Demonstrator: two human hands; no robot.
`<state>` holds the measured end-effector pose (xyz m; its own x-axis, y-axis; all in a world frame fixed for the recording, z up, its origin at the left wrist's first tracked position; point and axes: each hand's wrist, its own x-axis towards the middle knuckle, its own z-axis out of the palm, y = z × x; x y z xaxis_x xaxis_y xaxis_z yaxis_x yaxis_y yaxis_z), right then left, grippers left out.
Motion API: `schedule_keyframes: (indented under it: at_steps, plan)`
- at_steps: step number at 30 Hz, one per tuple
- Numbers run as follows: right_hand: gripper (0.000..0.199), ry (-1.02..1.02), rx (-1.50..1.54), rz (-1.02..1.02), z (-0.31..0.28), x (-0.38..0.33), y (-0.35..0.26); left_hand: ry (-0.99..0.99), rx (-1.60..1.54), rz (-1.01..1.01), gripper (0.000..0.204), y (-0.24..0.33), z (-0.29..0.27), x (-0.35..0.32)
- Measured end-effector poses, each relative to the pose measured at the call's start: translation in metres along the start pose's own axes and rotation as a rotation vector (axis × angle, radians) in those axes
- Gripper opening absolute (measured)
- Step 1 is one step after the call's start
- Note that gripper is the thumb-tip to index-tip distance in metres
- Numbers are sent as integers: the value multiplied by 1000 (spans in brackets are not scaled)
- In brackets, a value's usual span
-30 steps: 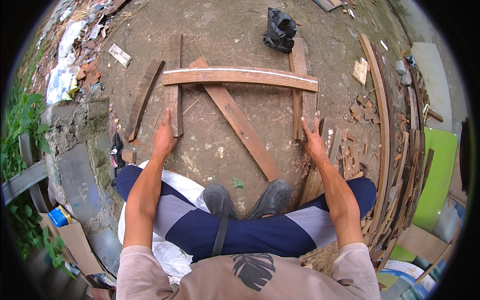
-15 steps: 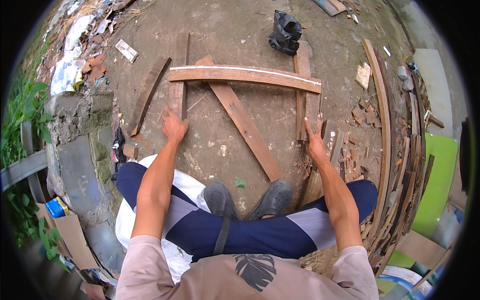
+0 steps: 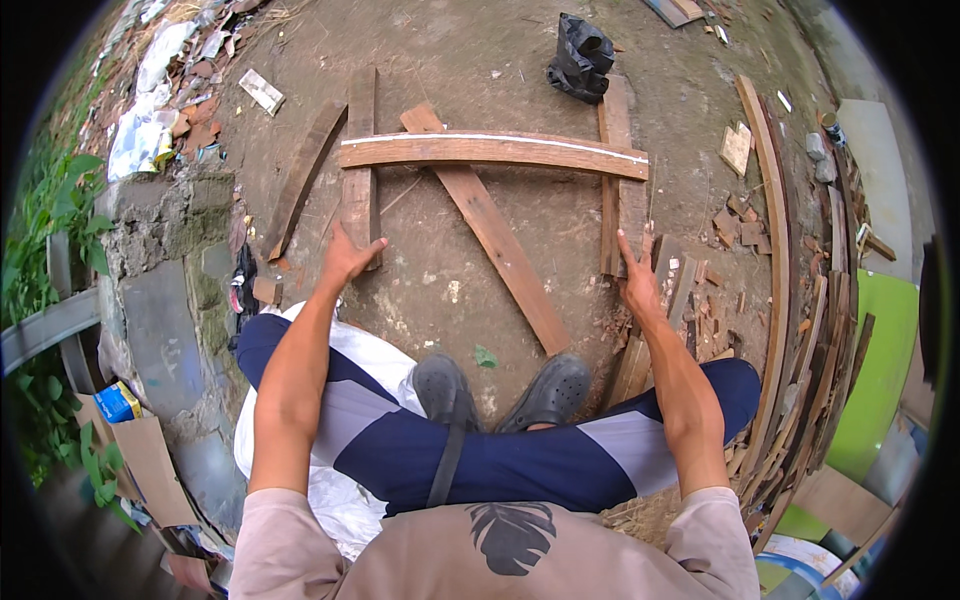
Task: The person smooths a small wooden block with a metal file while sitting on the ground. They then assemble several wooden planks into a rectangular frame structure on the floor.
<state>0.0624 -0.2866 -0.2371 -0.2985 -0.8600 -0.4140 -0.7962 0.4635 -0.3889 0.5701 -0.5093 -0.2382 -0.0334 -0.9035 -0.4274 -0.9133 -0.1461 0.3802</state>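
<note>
A brown wooden bar (image 3: 490, 152) with a white stripe along its top lies across two lengthwise planks, a left plank (image 3: 360, 205) and a right plank (image 3: 632, 210). My left hand (image 3: 350, 262) is at the left plank's near end, its thumb pointing right and its fingers along the outer side. At the near end of the right plank, my right hand (image 3: 641, 285) touches the wood with two fingers stretched and apart. Both hands look open. A slanting plank (image 3: 500, 250) passes under the bar and reaches toward my right shoe (image 3: 548, 392).
A dark narrow plank (image 3: 308, 180) lies at left, near a broken block wall (image 3: 165, 300). Behind the right plank sits a black plastic bag (image 3: 580, 60). Stacked wood strips (image 3: 775, 290) and wood scraps (image 3: 738, 225) are at right. White sacking (image 3: 375, 345) lies under my left leg.
My left hand has shifted slightly, with its thumb now stretched out to the right. The right hand stays at the right plank's near end. The whole view has moved a little.
</note>
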Motion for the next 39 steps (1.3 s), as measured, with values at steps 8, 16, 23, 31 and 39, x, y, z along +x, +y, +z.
schedule_keyframes:
  at_steps: [8, 16, 23, 31, 39]
  plan:
    - [106, 32, -15, -3, 1, 0, 1, -155, -324, -351, 99, 3, -7, -7]
    - [104, 7, -15, 29, -2, -1, -1, -11, -849, -541, 95, 6, 16, -13]
    - [109, 30, -21, 19, -4, -4, -11, -3, -1501, -923, 98, -11, 53, 1]
    - [107, 47, -6, -34, 1, 0, 2, -45, -1525, -931, 100, -23, 61, 13]
    - [106, 26, 11, -3, -1, -2, 1, -17, -1527, -921, 90, -8, 55, 11]
